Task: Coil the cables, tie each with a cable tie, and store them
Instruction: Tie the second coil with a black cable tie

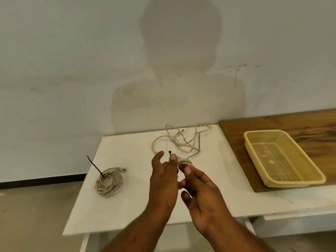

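Note:
Above the middle of the white table (138, 200) both hands hold a small coil of cream cable (185, 161). My left hand (164, 179) pinches a black cable tie (170, 153) whose head sticks up above the fingertips. My right hand (198, 188) grips the coil from the right. A tied coil (109, 181) with a black tie tail sticking up lies at the table's left. A loose, tangled cream cable (183, 139) sprawls at the table's back, with a thin black tie (198, 145) beside it.
A cream plastic mesh basket (283, 159) with nothing in it sits on a brown wooden board (291, 124) at the right. A white wall stands close behind the table. Bare floor shows to the left.

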